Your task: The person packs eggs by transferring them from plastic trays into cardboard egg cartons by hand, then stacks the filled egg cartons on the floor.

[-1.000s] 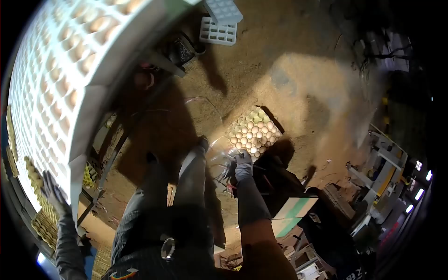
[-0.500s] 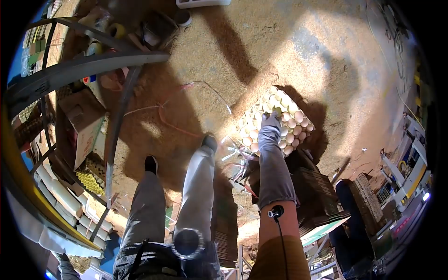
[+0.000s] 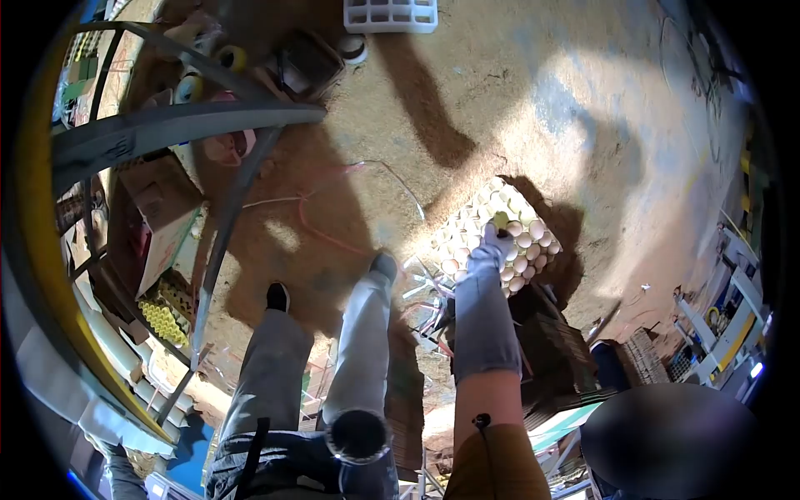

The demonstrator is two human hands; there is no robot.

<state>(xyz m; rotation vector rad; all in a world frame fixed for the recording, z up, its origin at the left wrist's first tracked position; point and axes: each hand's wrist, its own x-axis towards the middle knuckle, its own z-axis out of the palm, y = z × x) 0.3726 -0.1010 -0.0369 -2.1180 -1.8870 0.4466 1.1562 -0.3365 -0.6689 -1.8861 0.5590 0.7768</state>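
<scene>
A tray of pale eggs rests on a stack beside the bare, sandy floor. My right hand, with a grey sleeve cover on the forearm, reaches over the middle of the eggs. Its fingers are curled together; a small yellowish-green thing shows at the fingertips, too small to name. Tray cells left of the hand are bright and washed out. My left hand cannot be picked out.
Flattened brown cartons stand below the tray. Loose straps lie left of it. A curved metal frame crosses the left. A white compartmented crate is at the top. Another person, blurred, is at lower right.
The view has shifted, so the floor things sit lower and the white crate shows more. My right hand stays over the eggs, slightly changed in pose. A blurred person appears at lower right.
</scene>
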